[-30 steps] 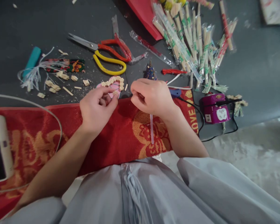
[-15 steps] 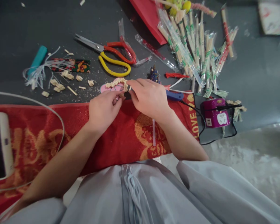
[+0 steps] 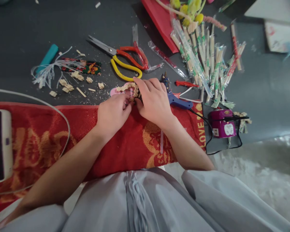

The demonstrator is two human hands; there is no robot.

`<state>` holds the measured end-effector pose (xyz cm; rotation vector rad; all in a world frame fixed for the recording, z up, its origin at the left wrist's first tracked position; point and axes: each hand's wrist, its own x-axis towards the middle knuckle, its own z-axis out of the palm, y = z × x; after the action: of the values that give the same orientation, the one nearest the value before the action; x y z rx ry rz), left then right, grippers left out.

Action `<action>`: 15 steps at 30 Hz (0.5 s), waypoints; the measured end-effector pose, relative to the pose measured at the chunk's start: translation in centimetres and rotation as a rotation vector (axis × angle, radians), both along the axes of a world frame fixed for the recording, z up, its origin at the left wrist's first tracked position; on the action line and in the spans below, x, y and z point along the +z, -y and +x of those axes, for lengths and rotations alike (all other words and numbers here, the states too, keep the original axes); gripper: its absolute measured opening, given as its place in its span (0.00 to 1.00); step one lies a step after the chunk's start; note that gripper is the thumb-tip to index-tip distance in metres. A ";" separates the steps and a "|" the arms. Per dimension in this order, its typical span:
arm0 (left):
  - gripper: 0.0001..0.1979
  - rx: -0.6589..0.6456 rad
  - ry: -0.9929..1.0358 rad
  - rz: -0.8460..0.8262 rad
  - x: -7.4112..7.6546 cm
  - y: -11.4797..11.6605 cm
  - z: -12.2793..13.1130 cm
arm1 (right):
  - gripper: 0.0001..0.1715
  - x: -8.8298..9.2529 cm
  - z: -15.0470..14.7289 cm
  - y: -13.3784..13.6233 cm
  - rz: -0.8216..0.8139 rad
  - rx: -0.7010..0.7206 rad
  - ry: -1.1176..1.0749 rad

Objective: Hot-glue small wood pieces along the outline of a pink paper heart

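Observation:
A small pink piece with dark lines on it lies between my hands, and a bumpy beige strip curves along its upper and right side. My left hand pinches the lower edge of this piece between thumb and curled fingers. At the right end of the strip, my right hand bends over with thumb and fingers closed; what lies inside them is hidden. Right of that hand, a blue glue gun rests with its nozzle pointing away. Scissors with one orange and one yellow handle lie just beyond the hands.
Beige crumbs and chips lie to the left, beside a teal cylinder and white strings. Many wrapped sticks are piled at the upper right. A purple power block has a black cord. A phone lies on the red towel.
The view has shifted slightly, so the table things appear further right. My right hand has tipped further over the piece, its index finger extended towards the scissors' yellow handle.

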<state>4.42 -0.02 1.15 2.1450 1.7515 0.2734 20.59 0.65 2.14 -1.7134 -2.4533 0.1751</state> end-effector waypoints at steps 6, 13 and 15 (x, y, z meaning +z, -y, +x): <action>0.12 0.000 -0.072 -0.032 0.2 0.0 0.2 | 0.32 -0.4 0.2 -0.2 0.010 -0.003 -0.031; 0.11 0.008 0.003 0.011 -0.2 0.0 0.1 | 0.29 -0.3 0.4 -0.1 -0.005 0.024 -0.073; 0.12 0.012 -0.006 0.019 -0.3 0.0 0.0 | 0.29 -0.2 0.5 0.0 -0.003 0.038 -0.100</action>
<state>4.44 -0.06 0.89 2.1508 1.7727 0.2881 21.11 0.61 1.90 -1.6179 -2.4159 0.2619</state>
